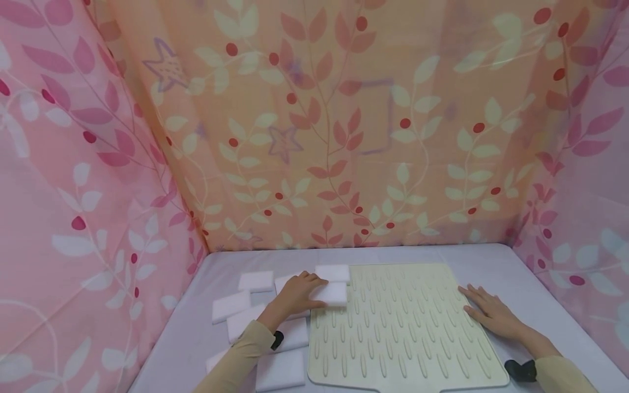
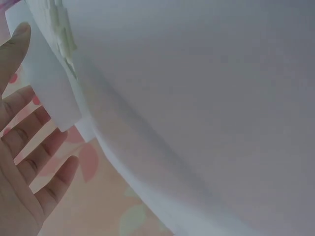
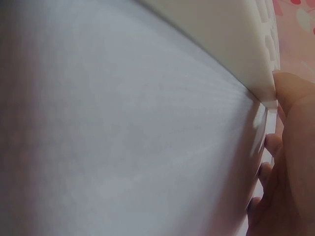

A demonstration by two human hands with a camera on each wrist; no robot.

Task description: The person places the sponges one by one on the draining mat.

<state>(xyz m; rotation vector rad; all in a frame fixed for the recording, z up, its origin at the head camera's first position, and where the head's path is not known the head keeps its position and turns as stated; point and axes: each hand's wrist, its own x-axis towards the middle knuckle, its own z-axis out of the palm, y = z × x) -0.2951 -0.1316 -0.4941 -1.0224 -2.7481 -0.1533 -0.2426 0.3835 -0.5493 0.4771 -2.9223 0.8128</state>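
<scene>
Work looks barely begun, judging by how things lie: one white block (image 1: 332, 272) sits at the far left corner of the cream board (image 1: 398, 322), and just nearer, beside it, the held block (image 1: 334, 295) is at the board's left edge. Several loose blocks (image 1: 281, 369) lie left of the board, seemingly yet to be handled. The left hand (image 1: 297, 290) pinches its block between thumb and fingers, the other fingers spread apart. The right hand (image 1: 496, 316) rests at the board's right edge, fingers fairly straight. The blocks are flat, rectangular and matt, perhaps foam. The board looks smooth and rigid, patterned with slim oblongs; the tabletop (image 1: 506, 267) seems cloth-covered.
</scene>
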